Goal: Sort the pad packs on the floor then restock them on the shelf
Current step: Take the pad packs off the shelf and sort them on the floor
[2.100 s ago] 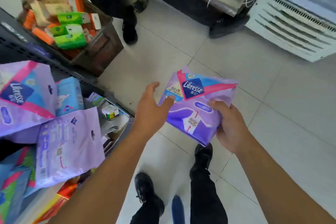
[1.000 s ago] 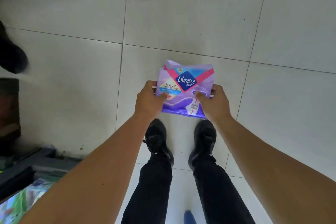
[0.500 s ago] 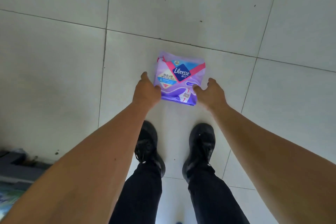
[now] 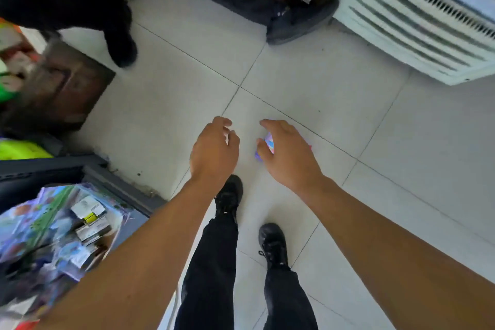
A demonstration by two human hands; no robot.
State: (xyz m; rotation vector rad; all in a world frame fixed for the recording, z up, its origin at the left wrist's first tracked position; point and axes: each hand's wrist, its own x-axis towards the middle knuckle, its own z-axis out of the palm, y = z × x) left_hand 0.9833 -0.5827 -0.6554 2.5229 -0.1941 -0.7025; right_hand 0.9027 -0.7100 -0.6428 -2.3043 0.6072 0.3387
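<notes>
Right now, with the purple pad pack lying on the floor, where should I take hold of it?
The purple pad pack lies on the tiled floor, mostly hidden behind the right hand; the left hand hovers beside it, both empty. It looks soft and flat, so probably come from above and pinch its two opposite side edges, one hand per side.
</notes>
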